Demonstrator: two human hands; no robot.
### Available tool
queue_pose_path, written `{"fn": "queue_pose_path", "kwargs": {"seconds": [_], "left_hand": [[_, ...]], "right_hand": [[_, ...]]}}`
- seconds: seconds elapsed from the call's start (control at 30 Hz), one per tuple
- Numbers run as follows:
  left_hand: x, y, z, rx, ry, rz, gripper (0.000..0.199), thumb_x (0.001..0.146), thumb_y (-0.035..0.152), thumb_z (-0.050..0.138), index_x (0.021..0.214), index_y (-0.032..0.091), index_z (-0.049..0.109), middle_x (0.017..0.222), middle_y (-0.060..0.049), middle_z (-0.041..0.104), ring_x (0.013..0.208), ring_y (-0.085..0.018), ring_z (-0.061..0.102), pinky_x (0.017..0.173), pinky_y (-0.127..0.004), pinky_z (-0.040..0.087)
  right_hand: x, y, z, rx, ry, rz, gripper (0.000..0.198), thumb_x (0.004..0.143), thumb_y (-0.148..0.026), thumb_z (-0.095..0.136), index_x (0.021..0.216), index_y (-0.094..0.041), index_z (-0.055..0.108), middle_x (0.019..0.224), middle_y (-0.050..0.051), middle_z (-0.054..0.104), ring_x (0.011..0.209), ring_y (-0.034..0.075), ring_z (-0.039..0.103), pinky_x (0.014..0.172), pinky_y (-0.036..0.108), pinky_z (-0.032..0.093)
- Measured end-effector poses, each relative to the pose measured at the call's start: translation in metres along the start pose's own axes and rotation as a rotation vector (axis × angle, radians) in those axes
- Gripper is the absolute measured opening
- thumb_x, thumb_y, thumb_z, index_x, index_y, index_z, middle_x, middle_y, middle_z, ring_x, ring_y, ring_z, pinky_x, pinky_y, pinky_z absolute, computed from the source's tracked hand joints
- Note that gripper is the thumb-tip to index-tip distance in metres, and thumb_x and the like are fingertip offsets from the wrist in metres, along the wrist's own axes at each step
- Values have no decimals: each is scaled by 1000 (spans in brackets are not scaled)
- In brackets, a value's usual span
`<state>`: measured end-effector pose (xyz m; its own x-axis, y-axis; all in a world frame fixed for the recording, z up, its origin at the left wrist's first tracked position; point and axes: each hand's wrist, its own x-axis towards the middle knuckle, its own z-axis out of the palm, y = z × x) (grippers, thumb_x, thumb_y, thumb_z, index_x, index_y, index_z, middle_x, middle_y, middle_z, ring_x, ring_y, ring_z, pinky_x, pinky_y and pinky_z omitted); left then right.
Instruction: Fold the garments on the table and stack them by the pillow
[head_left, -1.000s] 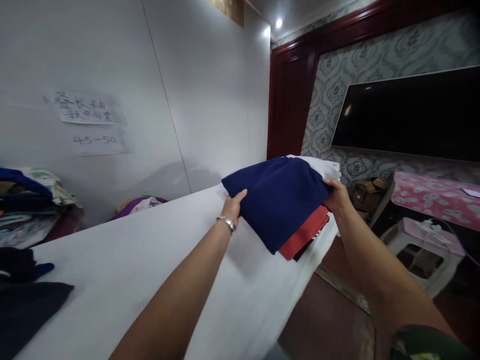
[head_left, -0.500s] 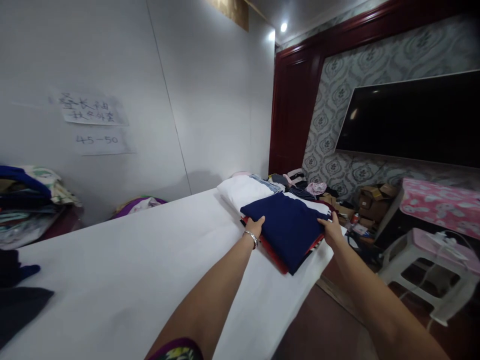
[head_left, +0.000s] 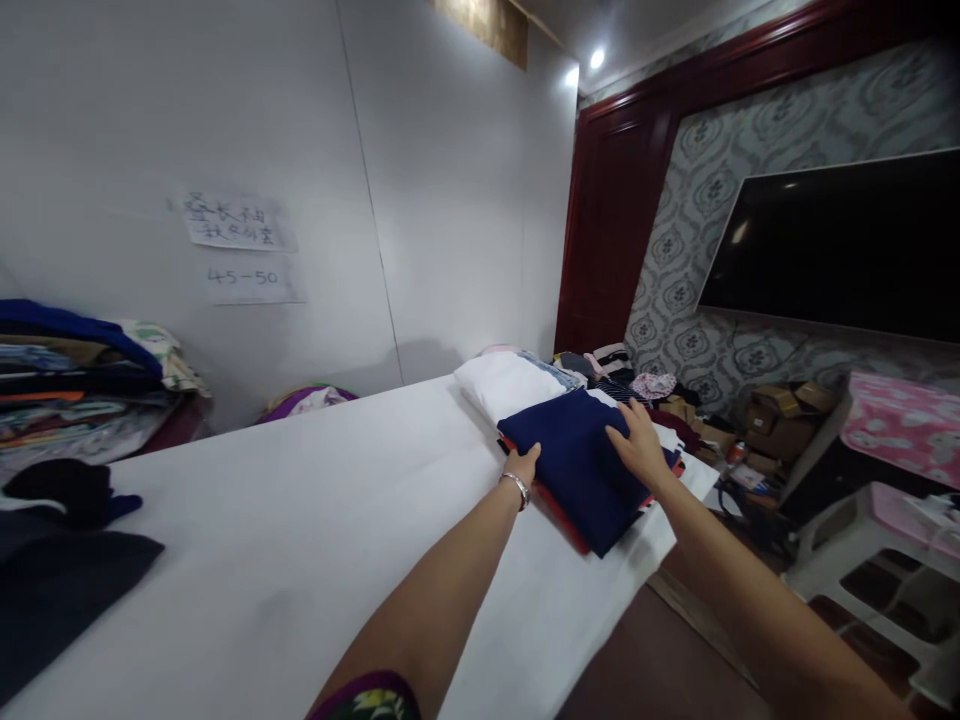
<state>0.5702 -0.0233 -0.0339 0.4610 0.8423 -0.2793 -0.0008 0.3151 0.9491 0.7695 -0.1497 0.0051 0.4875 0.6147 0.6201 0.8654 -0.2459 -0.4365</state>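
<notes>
A silver bracelet circles the left wrist, and a dark, yellow-flowered sleeve with purple edging shows at bottom centre.

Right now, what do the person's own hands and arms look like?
The left hand is gloveless, with a silver-coloured bracelet at the wrist; further up is a dark sleeve with a yellowish pattern and a purple edge. The right hand is gloveless too, no bracelet or sleeve in view.
</notes>
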Motion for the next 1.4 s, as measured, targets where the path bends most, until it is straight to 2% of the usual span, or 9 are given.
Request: {"fn": "queue_pose_path", "kwargs": {"seconds": [0.1, 0.2, 0.33, 0.47, 0.6, 0.73, 0.97, 1.17, 1.4], "left_hand": [[-13, 0, -9, 25, -49, -76, 41, 82, 41, 64, 112, 16, 53, 97, -11, 68, 68, -18, 66, 63, -34, 53], [-30, -4, -27, 50, -84, -135, 29, 81, 35, 65, 101, 16, 56, 81, -6, 67, 52, -12, 59, 57, -29, 50], [-57, -17, -62, 55, -95, -184, 17, 78, 28, 69, 84, 17, 58, 72, -3, 64, 48, -10, 56, 54, -26, 47], [-87, -29, -95, 15, -80, -200, 12, 79, 25, 67, 77, 17, 59, 71, -4, 64, 48, -10, 55, 53, -26, 44], [-112, -34, -121, -42, -77, -201, 11, 81, 26, 65, 77, 18, 59, 73, -4, 65, 50, -9, 55, 53, -25, 44], [-134, -37, -142, -82, -120, -201, 18, 77, 32, 70, 82, 17, 61, 77, -4, 66, 54, -10, 58, 55, -24, 45], [-159, -40, -169, -87, -165, -194, 30, 71, 41, 74, 86, 17, 62, 80, -4, 66, 57, -10, 58, 59, -26, 47], [-178, -35, -199, -28, -130, -190, 31, 71, 44, 72, 87, 18, 63, 86, -4, 68, 60, -11, 58, 59, -25, 45], [-205, -29, -242, -48, -12, -130, 24, 70, 36, 71, 82, 18, 63, 75, -2, 67, 54, -11, 57, 56, -25, 44]], "right_hand": [[26, -40, 18, -1, -92, -72, 54, 85, -49, 49, 134, -27, 49, 153, 7, 30, 142, 31, 19, 111, 55, 21], [42, -55, 43, -34, -230, -9, 55, 85, -55, 49, 135, -32, 49, 152, 6, 31, 143, 32, 16, 110, 62, 13], [42, -44, 76, -5, -489, 141, 47, 77, -56, 63, 118, -33, 63, 140, 6, 50, 138, 36, 27, 108, 65, 9], [36, -29, 88, 42, -562, 145, 26, 71, -44, 71, 95, -34, 72, 127, 3, 61, 134, 36, 35, 108, 66, 7], [38, -27, 83, 77, -557, 176, 19, 72, -40, 71, 90, -34, 73, 123, 2, 65, 134, 36, 36, 110, 63, 8], [29, -42, 85, 104, -509, 233, 36, 78, -55, 62, 103, -31, 70, 127, 4, 62, 130, 33, 42, 111, 58, 16], [-8, -82, 87, -49, -567, -19, 51, 85, -57, 51, 131, -33, 53, 146, 4, 44, 137, 28, 34, 112, 56, 16], [-10, -90, 78, -105, -578, 10, 51, 85, -55, 49, 129, -30, 55, 143, 5, 47, 133, 28, 40, 110, 48, 28], [-42, -78, 89, -203, -349, -169, 66, 79, -54, 30, 129, -19, 55, 135, 24, 50, 133, 35, 38, 104, 57, 29]]}}
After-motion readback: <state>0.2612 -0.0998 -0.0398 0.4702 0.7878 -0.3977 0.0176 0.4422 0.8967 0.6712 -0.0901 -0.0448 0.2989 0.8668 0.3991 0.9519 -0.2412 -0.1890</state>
